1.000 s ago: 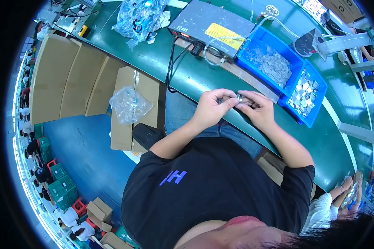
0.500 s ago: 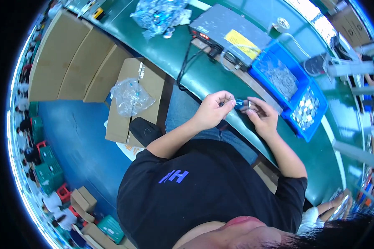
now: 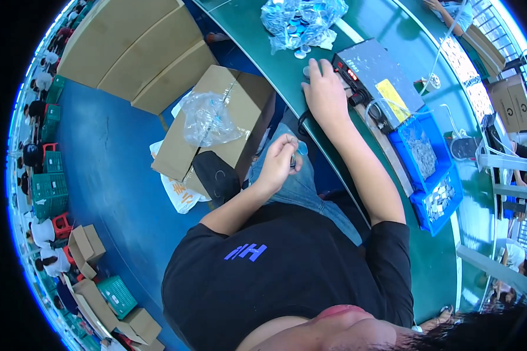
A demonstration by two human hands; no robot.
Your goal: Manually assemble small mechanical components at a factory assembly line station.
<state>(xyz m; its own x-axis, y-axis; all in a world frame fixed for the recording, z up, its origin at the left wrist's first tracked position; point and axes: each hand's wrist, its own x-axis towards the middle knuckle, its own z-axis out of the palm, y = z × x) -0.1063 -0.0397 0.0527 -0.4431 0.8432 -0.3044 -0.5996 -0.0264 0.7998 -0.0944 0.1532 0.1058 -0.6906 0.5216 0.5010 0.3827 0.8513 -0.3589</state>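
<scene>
My left hand (image 3: 279,165) is closed above my lap, near the table's edge. A small bluish, see-through piece (image 3: 302,148) sticks out from its fingers; its exact kind is hard to make out. My right hand (image 3: 327,96) lies over the green table (image 3: 269,69), back upward and fingers stretched forward, just left of a grey control box (image 3: 372,73) with a red-lit display. A small round disc (image 3: 306,71) is beside its fingertips. Just beyond lies a clear plastic bag (image 3: 301,23) of shiny round discs, a few of them loose at its near edge.
Two blue bins (image 3: 417,202) stand along the table; one holds grey small parts, the other whitish pieces. Left of me, a cardboard box (image 3: 178,149) carries a crumpled clear bag (image 3: 211,120). Taller cartons (image 3: 123,47) stand behind it. A solder-like spool (image 3: 432,82) sits past the control box.
My hands, earlier together over the table edge at a small blue piece, are now apart. The right has reached forward beside the control box; the left has drawn back over my lap. The view has turned.
</scene>
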